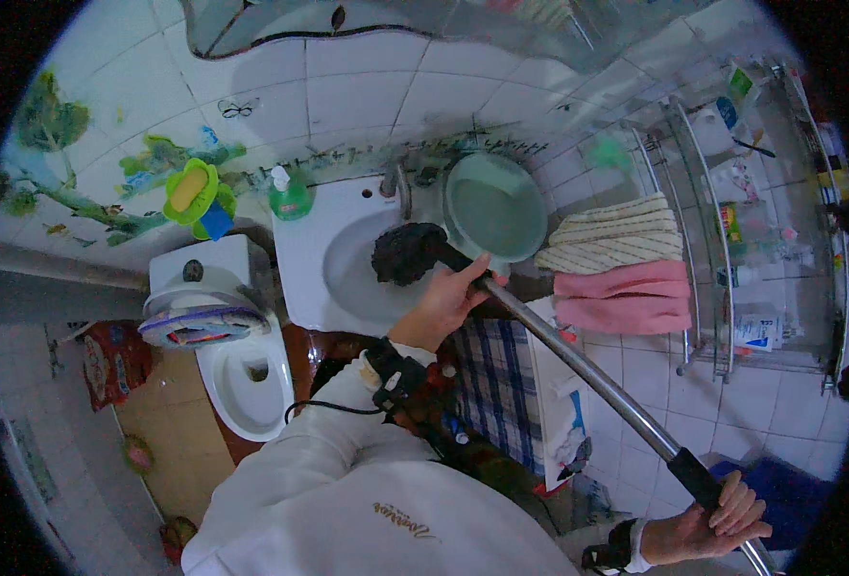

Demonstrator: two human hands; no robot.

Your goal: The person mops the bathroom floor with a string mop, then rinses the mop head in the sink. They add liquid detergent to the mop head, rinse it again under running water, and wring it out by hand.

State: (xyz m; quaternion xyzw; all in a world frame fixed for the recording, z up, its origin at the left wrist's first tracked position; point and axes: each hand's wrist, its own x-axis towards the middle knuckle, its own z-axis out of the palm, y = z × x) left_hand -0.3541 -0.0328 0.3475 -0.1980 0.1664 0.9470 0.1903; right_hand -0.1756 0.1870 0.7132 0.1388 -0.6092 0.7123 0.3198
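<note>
A mop with a metal pole runs from the sink down to the lower right. Its dark, bunched head is over the basin of the white sink; whether it touches the bowl I cannot tell. My left hand grips the black collar close to the mop head. Farther down the pole, my right hand is closed around the black grip. Behind the mop head stands the faucet. A pale green plastic basin sits just right of the sink.
A green soap bottle stands on the sink's back left corner. Left of the sink is a toilet. A striped towel and a pink towel hang from the metal rack at right. A plaid cloth hangs below the basin.
</note>
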